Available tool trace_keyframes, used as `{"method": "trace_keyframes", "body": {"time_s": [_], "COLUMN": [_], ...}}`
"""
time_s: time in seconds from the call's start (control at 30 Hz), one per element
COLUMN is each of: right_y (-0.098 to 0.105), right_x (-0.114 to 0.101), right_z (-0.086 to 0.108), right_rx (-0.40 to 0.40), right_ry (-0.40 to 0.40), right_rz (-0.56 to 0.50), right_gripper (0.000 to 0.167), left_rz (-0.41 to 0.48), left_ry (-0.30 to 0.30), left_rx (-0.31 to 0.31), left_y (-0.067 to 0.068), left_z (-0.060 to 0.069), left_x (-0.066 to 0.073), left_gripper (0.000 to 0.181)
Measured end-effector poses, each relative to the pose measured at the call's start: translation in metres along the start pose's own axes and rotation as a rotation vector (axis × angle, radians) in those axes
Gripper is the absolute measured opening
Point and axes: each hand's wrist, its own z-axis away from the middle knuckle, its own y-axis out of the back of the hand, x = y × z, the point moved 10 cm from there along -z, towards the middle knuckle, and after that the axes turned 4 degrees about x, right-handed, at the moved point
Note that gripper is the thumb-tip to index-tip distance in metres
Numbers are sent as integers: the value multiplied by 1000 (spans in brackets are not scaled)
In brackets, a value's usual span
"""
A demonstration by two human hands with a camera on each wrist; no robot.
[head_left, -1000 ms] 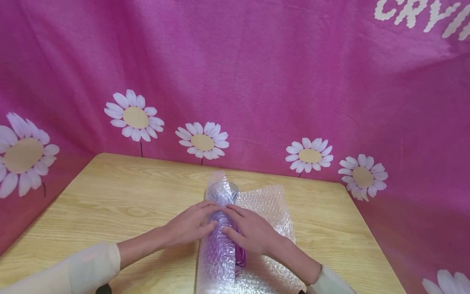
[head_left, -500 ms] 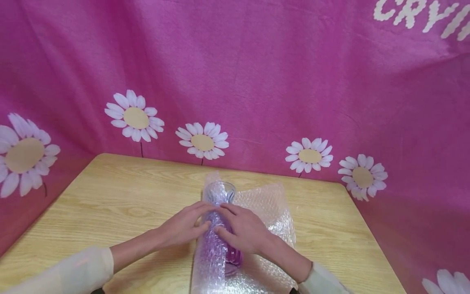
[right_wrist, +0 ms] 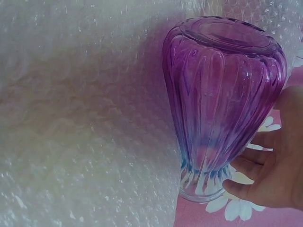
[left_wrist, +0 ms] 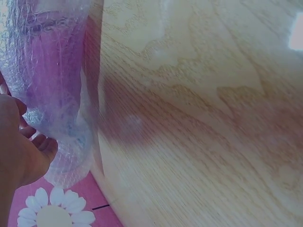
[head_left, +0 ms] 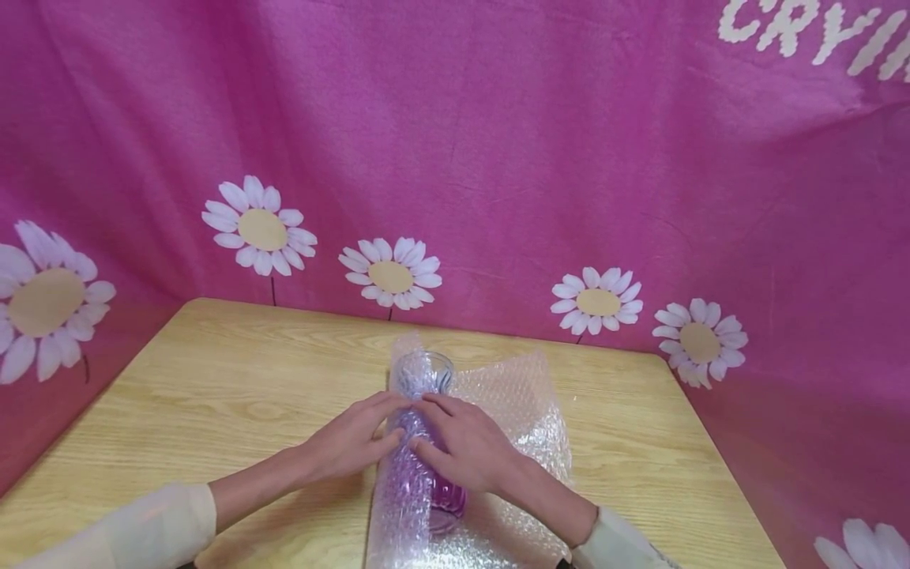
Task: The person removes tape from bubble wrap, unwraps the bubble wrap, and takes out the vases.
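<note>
A purple ribbed glass vase lies on its side on a sheet of bubble wrap, its clear flared rim pointing away from me. One flap of the wrap covers the vase's left side. My left hand rests on the wrapped side, fingertips on the plastic. From the right, my right hand lies over the vase's upper body with thumb and fingers spread. In the right wrist view the bare purple side and round base of the vase show, fingers near its narrow neck. The wrapped side fills the left wrist view's corner.
The wood-grain table extends to both sides of the wrap. Behind it hangs a pink cloth printed with white daisies, which also runs along the left and right sides. Loose bubble wrap spreads to the right of the vase.
Both hands have shifted slightly left with the vase and the wrap flap. More of the vase's rim and purple side shows to the right of the flap. The loose wrap has stayed nearly still.
</note>
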Motion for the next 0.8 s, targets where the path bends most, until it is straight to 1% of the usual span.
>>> {"method": "trace_keyframes", "body": {"time_s": [0.23, 0.37, 0.57, 0.8], "right_y": [1, 3, 7, 8], "right_x": [3, 2, 3, 7], "right_z": [2, 4, 5, 6], "right_rx": [1, 18, 39, 19], "right_ry": [-5, 13, 32, -17], "right_rz": [-40, -67, -79, -101], "right_gripper": [56, 56, 55, 58], "left_rz": [0, 4, 0, -19], "left_ry": [1, -10, -2, -6], "left_rx": [1, 5, 3, -2], "left_y": [0, 0, 0, -2], "left_z": [-1, -2, -3, -5], "left_x": [3, 5, 6, 6], "left_gripper": [44, 44, 43, 43]}}
